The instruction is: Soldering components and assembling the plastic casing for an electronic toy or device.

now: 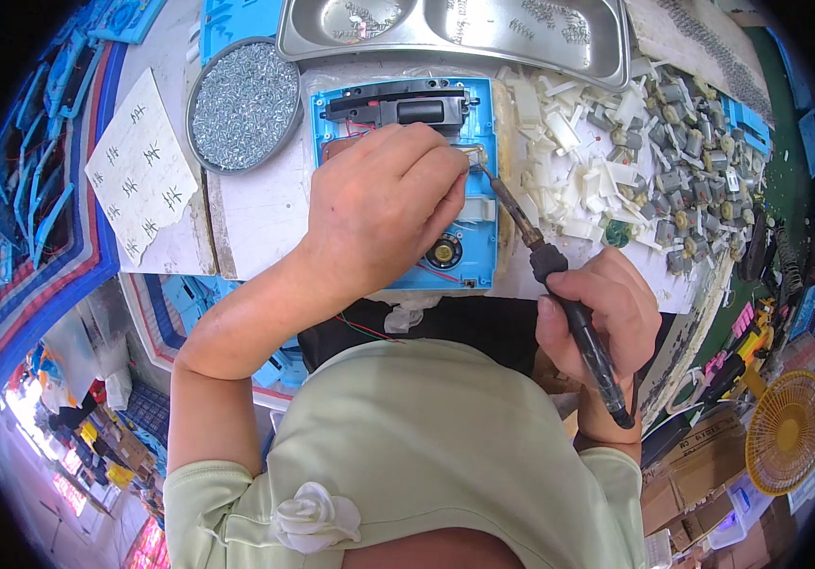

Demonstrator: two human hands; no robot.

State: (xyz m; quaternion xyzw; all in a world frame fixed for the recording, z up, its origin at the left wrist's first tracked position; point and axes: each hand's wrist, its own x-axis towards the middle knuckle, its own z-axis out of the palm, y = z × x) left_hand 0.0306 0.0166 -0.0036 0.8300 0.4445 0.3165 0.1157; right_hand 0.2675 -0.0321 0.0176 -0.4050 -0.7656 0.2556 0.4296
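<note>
A blue plastic housing (485, 261) lies in front of me, with a black mechanism (412, 107) along its far side and a small round speaker (444, 251) near its front right. My left hand (379, 199) is over the housing, fingers curled together; whatever they pinch is hidden beneath them. In my right hand (611, 318) is a soldering iron (550, 261), gripped by its black handle. Its tip slants in to the housing, right beside my left fingertips. Thin red wires show partly behind the left hand. A brownish board is mostly covered by it.
A round bowl of small screws (246, 104) stands at the far left, by a marked paper sheet (142, 171). A metal tray (445, 43) sits at the back. White plastic pieces (569, 128) and small motors (683, 142) are heaped at right. Blue housings (47, 142) fill the left side.
</note>
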